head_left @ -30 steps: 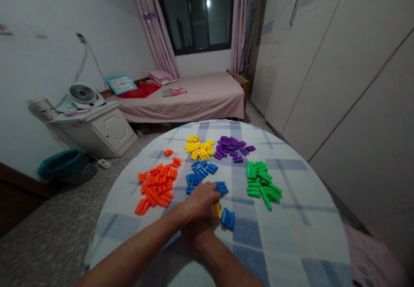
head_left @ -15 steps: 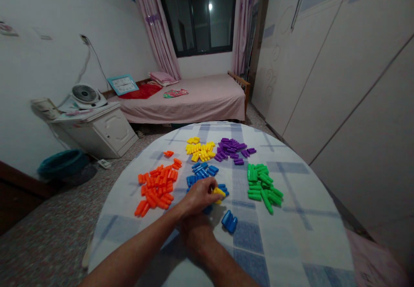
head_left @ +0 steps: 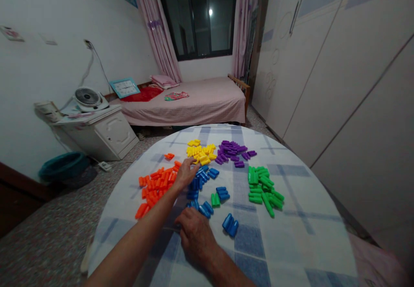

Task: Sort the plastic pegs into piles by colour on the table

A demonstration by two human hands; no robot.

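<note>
Reaching, left hand (head_left: 185,173): my arm crosses the table (head_left: 291,244) toward the yellow pieces (head_left: 200,151); fingertips at the near edge of that pile; fingers loosely spread; whether they pinch a piece I cannot tell.
Right hand (head_left: 196,235): resting palm down on the cloth near me; fingers curled loosely; nothing visibly held; fingertips just beside the nearest blue pieces (head_left: 200,179).
Blue pieces: scattered from just below the yellow pile down toward my right hand; my left hand covers part of them; a separate blue pair (head_left: 230,224) lies just right of my right hand.
Stray green pair (head_left: 215,199): among the blue pieces, apart from its own pile.
Orange pieces (head_left: 155,185): left of my left forearm, partly hidden by it; a small orange cluster (head_left: 168,156) lies farther off.
Purple pieces (head_left: 233,151): just right of the yellow pile.
Green pieces (head_left: 262,185): well right of both hands.
Beyond the table: bed (head_left: 194,104), white cabinet (head_left: 100,134) carrying a fan (head_left: 86,98), teal basin (head_left: 61,166) on the floor, wardrobe (head_left: 339,63) at right.
</note>
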